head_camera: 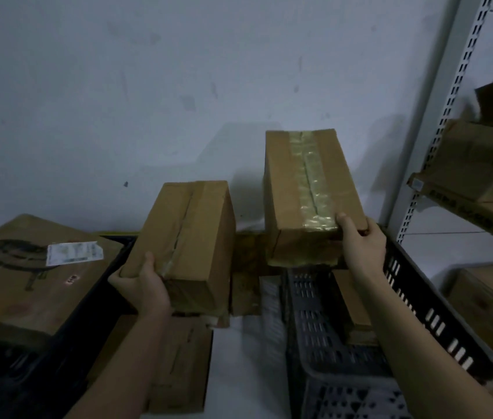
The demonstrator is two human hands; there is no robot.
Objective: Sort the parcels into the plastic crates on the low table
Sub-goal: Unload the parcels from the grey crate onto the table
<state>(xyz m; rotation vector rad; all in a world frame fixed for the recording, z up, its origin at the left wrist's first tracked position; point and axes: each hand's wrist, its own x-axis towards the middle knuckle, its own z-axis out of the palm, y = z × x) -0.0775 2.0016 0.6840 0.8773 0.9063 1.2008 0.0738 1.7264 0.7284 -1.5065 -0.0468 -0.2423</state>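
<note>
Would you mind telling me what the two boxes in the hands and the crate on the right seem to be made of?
Left-hand box: plain brown cardboard, matte, with a taped seam down its top. Right-hand box: the same matte brown cardboard, its wide centre tape glossy and wrinkled, likely clear plastic. Right crate: dark moulded plastic by its look, with rows of regular slots in the wall.

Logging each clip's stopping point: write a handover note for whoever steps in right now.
Left hand grips a taped cardboard box; right hand grips a second taped box, both held up.
Left black crate holds a large labelled parcel; right black crate holds a flat parcel.
Done: those two parcels.
Left: crate both held boxes; more boxes wait on the shelves.
</note>
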